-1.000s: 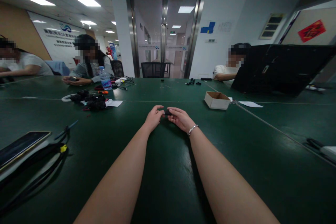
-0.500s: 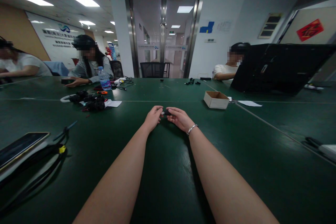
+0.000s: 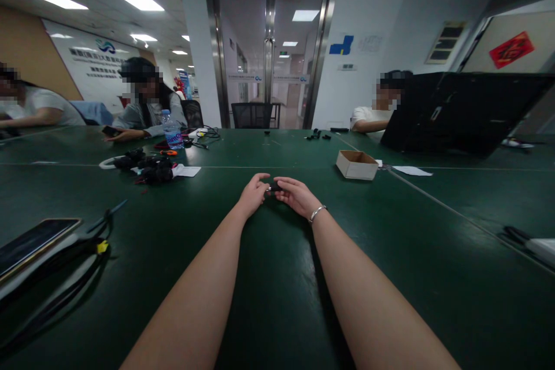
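Observation:
A small black object with a shiny metal end [image 3: 274,187] is held just above the dark green table [image 3: 277,254], between my two hands. My right hand [image 3: 297,193], with a silver bangle at its wrist, grips the black part between thumb and fingers. At the metal end is my left hand [image 3: 252,193], its thumb and lower fingers closed there while the index finger sticks out above. The fingers cover much of the object, so its exact kind is unclear.
An open cardboard box [image 3: 356,166] stands ahead to the right. Black devices [image 3: 151,169] and a water bottle [image 3: 172,133] are at left, a phone [image 3: 37,245] and cables [image 3: 87,260] nearer. Co-workers sit across the table. A large black case [image 3: 459,115] rises at right.
My left index finger has lifted and straightened away from the metal end. My right hand keeps its hold nearly unmoved. Across the table, a co-worker has tilted a dark handheld item.

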Available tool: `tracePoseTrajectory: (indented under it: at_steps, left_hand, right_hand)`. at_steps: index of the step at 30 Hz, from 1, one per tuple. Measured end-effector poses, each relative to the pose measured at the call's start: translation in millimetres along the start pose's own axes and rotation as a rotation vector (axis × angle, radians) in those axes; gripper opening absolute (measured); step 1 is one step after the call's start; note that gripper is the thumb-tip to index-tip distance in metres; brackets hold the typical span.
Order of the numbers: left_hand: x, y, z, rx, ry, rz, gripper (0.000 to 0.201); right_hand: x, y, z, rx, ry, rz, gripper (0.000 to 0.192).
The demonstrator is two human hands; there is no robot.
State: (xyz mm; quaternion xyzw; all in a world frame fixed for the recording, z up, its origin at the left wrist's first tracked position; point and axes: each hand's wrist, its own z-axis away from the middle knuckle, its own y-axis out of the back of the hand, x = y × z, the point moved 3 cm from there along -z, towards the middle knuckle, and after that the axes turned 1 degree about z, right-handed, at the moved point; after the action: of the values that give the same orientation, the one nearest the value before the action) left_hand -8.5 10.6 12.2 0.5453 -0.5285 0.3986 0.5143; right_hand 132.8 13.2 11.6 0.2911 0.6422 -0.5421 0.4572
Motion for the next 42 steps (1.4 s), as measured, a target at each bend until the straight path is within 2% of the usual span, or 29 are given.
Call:
tracePoseTrajectory:
  at_steps: [16, 25, 33, 42]
  left_hand:
    - [2.0, 0.0, 0.0, -0.038, 0.014, 0.052, 0.028]
    - [3.3, -0.2, 0.6, 0.001, 0.020, 0.030, 0.033]
    - [3.1, 0.4, 0.7, 0.012, 0.018, 0.029, 0.030]
    - [2.2, 0.1, 0.1, -0.018, 0.006, 0.032, 0.028]
  right_hand:
    - [-0.7, 0.0, 0.4, -0.020, -0.010, 0.005, 0.012]
    - [-0.6, -0.2, 0.2, -0.001, -0.011, -0.012, 0.015]
    - [-1.7, -1.2, 1.5, 0.005, -0.013, -0.006, 0.014]
    - [-1.8, -1.1, 1.6, -0.001, -0.008, 0.003, 0.012]
